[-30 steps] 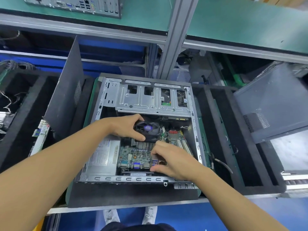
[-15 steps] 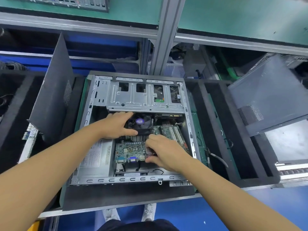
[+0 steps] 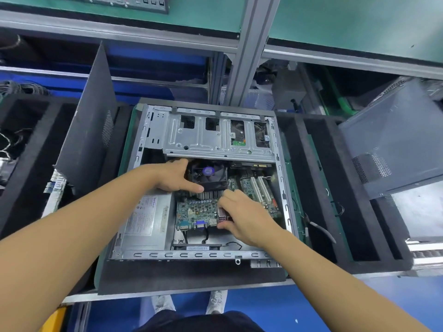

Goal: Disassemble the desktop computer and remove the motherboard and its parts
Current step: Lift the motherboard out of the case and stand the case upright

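Reaches into the open computer case point(image 3: 191, 255) with both hands. Grips the cooler fan point(image 3: 211, 172) with the left hand point(image 3: 171, 176): thumb curled along the near edge above the heatsink fins point(image 3: 209, 194), fingers hooked over the far side under the drive cage point(image 3: 215, 140). Pinches the metal port block point(image 3: 221, 218) at the near edge of the motherboard point(image 3: 195, 209) with the right hand point(image 3: 244, 218), thumb below and fingers curled on top. Has the motherboard inside the case, in the middle, just beside the grey power supply point(image 3: 146, 219) on the left, with white expansion slots point(image 3: 260, 188) on the board's right part. Cannot tell whether the board lies flat or is raised. Has the case lying on black foam point(image 3: 191, 276), with a dark side panel point(image 3: 88, 121) leaning upright at the left and a grey perforated panel point(image 3: 393, 140) tilted at the right.
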A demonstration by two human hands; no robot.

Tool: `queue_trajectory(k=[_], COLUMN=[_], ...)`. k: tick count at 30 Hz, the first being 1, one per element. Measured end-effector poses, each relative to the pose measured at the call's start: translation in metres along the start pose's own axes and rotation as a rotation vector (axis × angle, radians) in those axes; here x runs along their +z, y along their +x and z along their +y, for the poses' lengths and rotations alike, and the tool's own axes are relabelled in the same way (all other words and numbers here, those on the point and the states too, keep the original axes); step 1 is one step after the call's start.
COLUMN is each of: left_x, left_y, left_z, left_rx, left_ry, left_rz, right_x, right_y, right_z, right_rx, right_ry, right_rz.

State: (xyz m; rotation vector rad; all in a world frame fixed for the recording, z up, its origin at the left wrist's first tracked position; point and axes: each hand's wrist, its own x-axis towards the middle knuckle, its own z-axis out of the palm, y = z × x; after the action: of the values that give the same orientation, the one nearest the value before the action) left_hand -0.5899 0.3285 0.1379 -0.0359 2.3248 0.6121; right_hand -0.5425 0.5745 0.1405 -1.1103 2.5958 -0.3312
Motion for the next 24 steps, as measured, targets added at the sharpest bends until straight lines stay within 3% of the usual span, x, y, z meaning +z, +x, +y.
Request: queue_trajectory(k=[18, 24], left_x=[0.002, -0.001], left_y=[0.006, 0.003], left_z=[-0.007, -0.012], left_rx=[0.046, 0.044], left_ry=[-0.145, -0.15], left_rz=[0.002, -0.083], right_x=[-0.003, 0.0], right_y=[0.005, -0.005], right_z=[-0.003, -0.008], right_rx=[-0.016, -0.063], right_ry=[-0.002, -0.046], right_rz=[0.047, 0.009])
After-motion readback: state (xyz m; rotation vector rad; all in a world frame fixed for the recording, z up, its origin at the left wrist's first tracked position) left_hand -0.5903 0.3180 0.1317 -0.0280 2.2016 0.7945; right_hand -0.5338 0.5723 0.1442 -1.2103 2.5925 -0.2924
